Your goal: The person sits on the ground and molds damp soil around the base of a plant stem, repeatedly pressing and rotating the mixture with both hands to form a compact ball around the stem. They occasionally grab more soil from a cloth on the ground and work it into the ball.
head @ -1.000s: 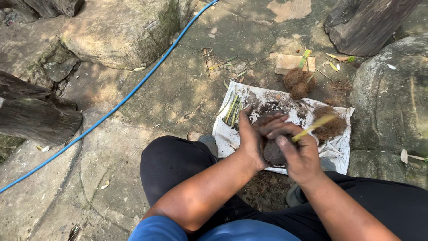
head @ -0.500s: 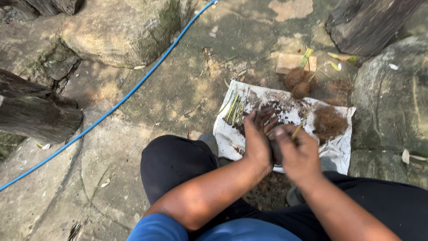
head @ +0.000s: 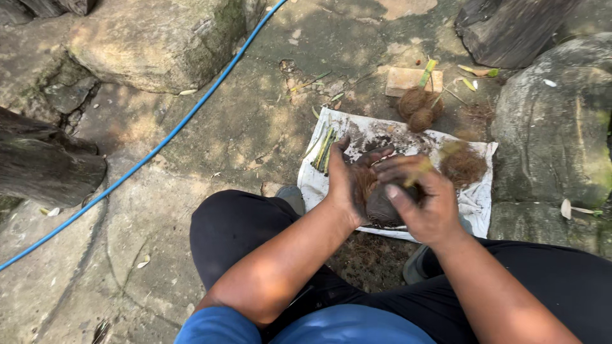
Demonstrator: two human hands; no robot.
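My left hand (head: 347, 181) cups a dark ball of soil and brown fibre (head: 377, 202) from the left. My right hand (head: 426, 197) presses on the same ball from the right and holds a thin yellow-green strip (head: 421, 171) against it. Both hands hover over a white cloth (head: 475, 197) spread on the stone ground, dusted with dark soil. A bundle of green and yellow strips (head: 322, 150) lies on the cloth's left edge. A loose clump of brown fibre (head: 463, 165) sits on its right side.
Two fibre-wrapped balls (head: 419, 108) lie beyond the cloth beside a small wooden block (head: 408, 79). A blue hose (head: 159, 143) runs diagonally across the stone floor. Large rocks (head: 554, 121) stand to the right and upper left; dark logs (head: 44, 162) lie at left and top right.
The yellow-green strip was held out to the right a second ago; my right hand has now brought it down against the ball, and both hands have closed tighter around it.
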